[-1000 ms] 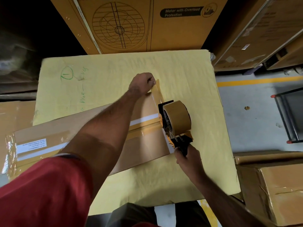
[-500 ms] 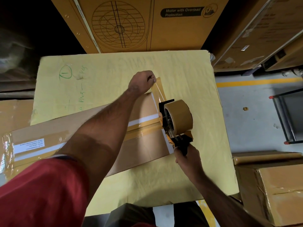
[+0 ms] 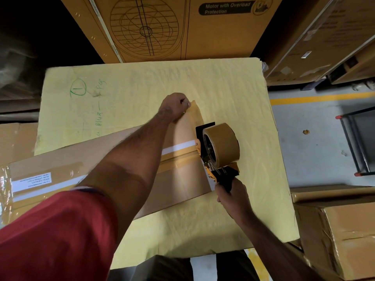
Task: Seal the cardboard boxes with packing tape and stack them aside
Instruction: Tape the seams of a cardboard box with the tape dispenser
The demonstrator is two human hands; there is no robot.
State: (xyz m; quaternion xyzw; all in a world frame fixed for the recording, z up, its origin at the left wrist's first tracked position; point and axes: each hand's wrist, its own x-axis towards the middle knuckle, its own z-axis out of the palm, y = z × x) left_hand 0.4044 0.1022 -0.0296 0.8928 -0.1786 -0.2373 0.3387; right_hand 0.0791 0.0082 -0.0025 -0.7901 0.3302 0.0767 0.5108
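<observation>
A long flat cardboard box point(image 3: 182, 179) lies slanted across a yellow-wrapped surface point(image 3: 233, 88). Brown and clear tape runs along its seam, and a white label sits near its left end. My left hand point(image 3: 174, 107) pinches the free end of a brown tape strip point(image 3: 192, 122) against the box's far right corner. My right hand point(image 3: 233, 197) grips the black handle of a tape dispenser point(image 3: 219, 151), which carries a brown roll and stands at the box's right end.
A tall carton with a fan drawing point(image 3: 172, 27) stands behind the yellow surface. More cartons are stacked at the upper right point(image 3: 324, 41) and lower right point(image 3: 341, 230). A black trolley frame point(image 3: 355, 142) stands on the grey floor by a yellow line point(image 3: 324, 97).
The tape strip between my left hand and the dispenser now lies flatter against the box's end. Both hands stay almost where they were.
</observation>
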